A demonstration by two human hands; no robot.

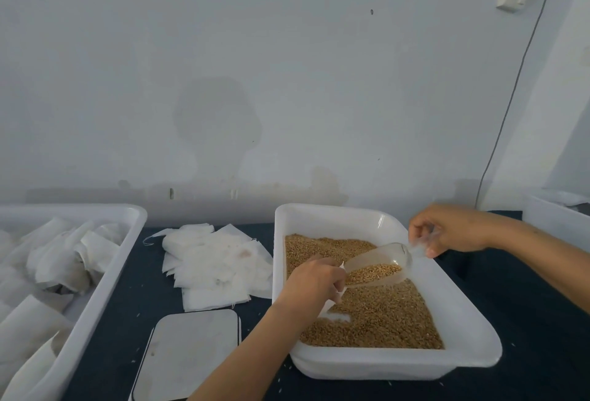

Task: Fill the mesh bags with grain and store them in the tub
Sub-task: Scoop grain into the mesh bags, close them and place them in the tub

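Tipping grain (373,272) from scoop (380,265), right hand (448,229) pinching handle; left hand (314,282) gripping probably a mesh bag (332,306); next: steady its mouth.

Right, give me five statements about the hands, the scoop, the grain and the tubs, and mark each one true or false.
1. The right hand holds the clear scoop by its handle. True.
2. The scoop is empty. False: it has grain in it.
3. The left hand holds a white mesh bag at the scoop's mouth, over the grain tub. True.
4. The tub on the left is full of loose grain. False: it holds white bags.
5. The stack of flat bags lies inside the grain tub. False: it lies on the dark table between the two tubs.
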